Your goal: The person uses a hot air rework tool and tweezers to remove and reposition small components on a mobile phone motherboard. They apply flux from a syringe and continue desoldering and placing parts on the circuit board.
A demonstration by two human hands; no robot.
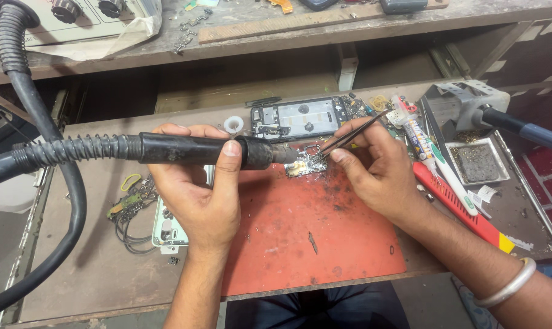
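Left hand (200,195) is clenched around the black hot-air wand (190,149), thumb on top, nozzle (286,154) pointing right and sitting just over the small board (305,164). That board lies at the back edge of the red mat (312,237), mid-counter. Right hand (373,167) pinches the tweezers (352,137), tips down at the board's right side, right by the nozzle mouth; whether they touch a part is too small to tell.

Doing this well, I'd say: keep the nozzle hovering, not touching, and keep the heat on one spot only. The tweezers should wait with a light grip and lift only once the solder gives, never pry. The wrist resting on the mat looks a sound brace.

The thick hose (50,152) loops off to the left and could tug the wand, so give it slack. Behind the board lies an opened phone frame (300,117); to the right a glue tube (419,137) and a red-handled tool (455,204) sit close to the forearm. On the left, a wired part (130,207).
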